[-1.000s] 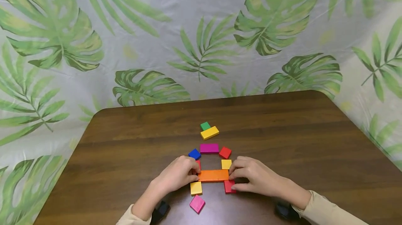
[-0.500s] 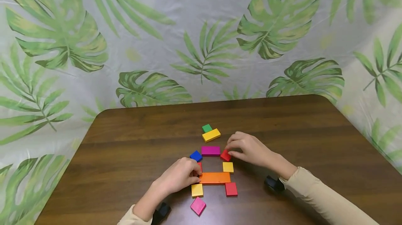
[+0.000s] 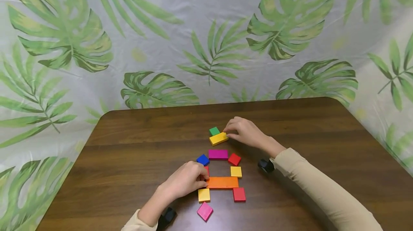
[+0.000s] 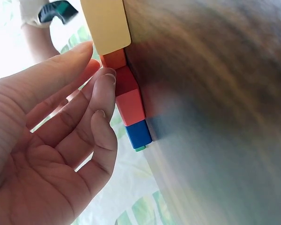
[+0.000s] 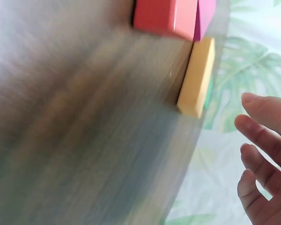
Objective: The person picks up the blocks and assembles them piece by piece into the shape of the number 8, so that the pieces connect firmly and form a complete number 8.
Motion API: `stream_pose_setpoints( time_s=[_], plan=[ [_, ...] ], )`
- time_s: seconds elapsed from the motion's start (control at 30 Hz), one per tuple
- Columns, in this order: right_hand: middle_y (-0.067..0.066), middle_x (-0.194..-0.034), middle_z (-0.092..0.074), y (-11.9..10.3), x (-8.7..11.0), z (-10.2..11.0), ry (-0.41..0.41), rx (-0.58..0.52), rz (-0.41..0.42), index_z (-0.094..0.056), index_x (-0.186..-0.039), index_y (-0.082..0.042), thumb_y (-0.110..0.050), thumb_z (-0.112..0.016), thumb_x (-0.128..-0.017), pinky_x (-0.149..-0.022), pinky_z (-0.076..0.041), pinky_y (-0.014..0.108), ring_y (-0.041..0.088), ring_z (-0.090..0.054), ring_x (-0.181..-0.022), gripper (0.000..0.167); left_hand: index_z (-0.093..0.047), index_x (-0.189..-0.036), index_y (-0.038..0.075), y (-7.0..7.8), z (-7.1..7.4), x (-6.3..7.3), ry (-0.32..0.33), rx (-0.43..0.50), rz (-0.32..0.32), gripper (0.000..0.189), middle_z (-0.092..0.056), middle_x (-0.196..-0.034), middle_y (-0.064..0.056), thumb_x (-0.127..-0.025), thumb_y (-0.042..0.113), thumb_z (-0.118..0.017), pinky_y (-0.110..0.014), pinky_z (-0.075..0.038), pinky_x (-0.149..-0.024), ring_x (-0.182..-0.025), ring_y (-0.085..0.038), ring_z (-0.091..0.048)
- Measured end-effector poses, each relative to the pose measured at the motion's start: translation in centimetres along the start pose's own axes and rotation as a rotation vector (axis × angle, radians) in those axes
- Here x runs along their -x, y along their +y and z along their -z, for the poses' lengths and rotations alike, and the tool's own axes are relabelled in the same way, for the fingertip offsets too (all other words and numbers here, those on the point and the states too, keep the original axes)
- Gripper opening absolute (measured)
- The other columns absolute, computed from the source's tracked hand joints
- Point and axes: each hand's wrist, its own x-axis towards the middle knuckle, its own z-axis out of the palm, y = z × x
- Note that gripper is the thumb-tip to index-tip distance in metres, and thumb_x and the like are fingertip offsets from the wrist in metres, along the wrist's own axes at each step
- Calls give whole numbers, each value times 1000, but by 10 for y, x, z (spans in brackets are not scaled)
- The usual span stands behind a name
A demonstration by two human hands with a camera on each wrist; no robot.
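At the left end of a long orange block [image 3: 222, 183], the fingertips and thumb of my left hand [image 3: 185, 179] hold it; the left wrist view shows the block's end [image 4: 113, 60] between them. A red block [image 4: 130, 108] and a blue block [image 4: 139, 134] lie just beyond. My right hand [image 3: 245, 132] hovers by the right end of a long yellow block [image 3: 218, 139], its fingers loosely bent. From the right wrist, a gap shows between those fingers and the yellow block [image 5: 196, 77]. A green block [image 3: 214, 131] touches the yellow one's far side.
A purple block [image 3: 218, 154] lies in the middle, with a blue block [image 3: 203, 159] and a red block [image 3: 234, 159] beside it. Square yellow [image 3: 236, 172] and red [image 3: 239, 194] blocks flank the orange one. A pink block [image 3: 205, 211] is nearest on the brown table [image 3: 306, 123].
My right hand has left the orange block's right end, passed the upper red block, and moved away from me to the yellow block. My left hand has stayed at the orange block.
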Motion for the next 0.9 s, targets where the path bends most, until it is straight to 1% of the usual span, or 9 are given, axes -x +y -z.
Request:
stream_pose_setpoints(
  time_s=[0.1, 0.2, 0.27, 0.37, 0.43, 0.53, 0.73, 0.9],
  plan=[
    [0, -97, -69, 3, -12, -7, -42, -13, -40, -73, -99, -13, -17, -71, -83, -80, -53, 33, 17, -60, -94, 17, -70, -78, 13, 0, 0, 2, -7, 4, 11, 5, -67, -76, 6, -81, 16, -72, -12, -44, -62, -65, 2, -51],
    [1, -102, -68, 5, -24, -14, -85, -7, -50, -72, -105, -13, -19, -69, -84, -83, -52, 34, 19, -60, -98, 22, -71, -78, 12, 1, 0, 3, -7, 9, 12, 5, -67, -75, 6, -81, 15, -72, -12, -44, -63, -65, 1, -52],
    [2, -103, -68, 6, -30, -17, -90, 12, -45, -71, -106, -13, -19, -70, -83, -83, -52, 34, 19, -60, -99, 23, -71, -78, 11, 1, 0, 2, -2, 6, 5, 6, -67, -75, 6, -82, 16, -72, -12, -44, -62, -65, 0, -52],
    [2, -103, -69, 8, -36, -18, -73, 38, -31, -72, -105, -13, -17, -71, -82, -82, -52, 34, 20, -59, -97, 23, -72, -78, 10, 1, 1, 0, 8, -8, -9, 7, -67, -76, 4, -81, 16, -72, -12, -44, -63, -66, -1, -53],
    [2, -103, -69, 8, -39, -18, -72, 44, -22, -72, -104, -13, -16, -71, -82, -81, -52, 33, 20, -58, -97, 22, -72, -79, 10, 1, 1, -1, 6, -13, -9, 7, -67, -77, 4, -81, 16, -72, -12, -45, -64, -67, 0, -53],
    [3, -104, -69, 9, -41, -18, -93, 31, -19, -72, -104, -12, -16, -71, -82, -81, -51, 33, 20, -58, -96, 22, -73, -81, 9, 1, 1, -1, 2, -13, -5, 6, -68, -79, 3, -80, 15, -73, -13, -47, -66, -69, 0, -55],
    [5, -108, -69, 13, -43, -22, -153, 19, -48, -72, -106, -12, -17, -69, -83, -88, -50, 36, 22, -59, -102, 23, -73, -83, 9, 0, 0, -1, 2, -15, -11, 6, -69, -81, 2, -80, 15, -73, -12, -47, -67, -71, -1, -57],
    [5, -112, -68, 15, -45, -25, -179, 20, -42, -72, -108, -13, -17, -68, -85, -91, -50, 38, 22, -59, -106, 24, -73, -83, 9, 0, 0, 0, 7, -28, -7, 7, -70, -81, 3, -80, 15, -74, -12, -48, -67, -71, -1, -57]
  ],
)
